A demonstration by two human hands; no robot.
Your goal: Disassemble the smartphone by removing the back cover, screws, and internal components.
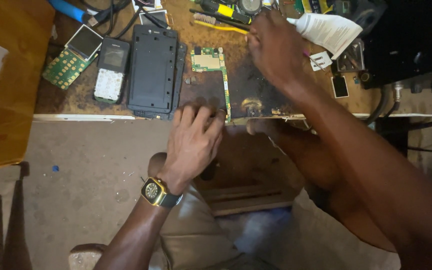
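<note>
The green circuit board [211, 62] lies flat on the scorched table [256, 90], its thin strip running toward the near edge. The left hand [192, 142] rests loosely open, fingertips pinning that strip's near end. The right hand [275, 46], farther off, has its grip closed on a thin tool [312, 56]. Pinning should stay firm and the pressure light, I judge.

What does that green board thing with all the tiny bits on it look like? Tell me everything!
The green circuit board is L-shaped: a wide top part with a pale metal-looking cover and tiny parts, and a thin strip running down to the bench edge. It lies flat on a dark, scorched patch beside a black phone frame. The left hand rests its fingertips by the strip's lower end.
</note>
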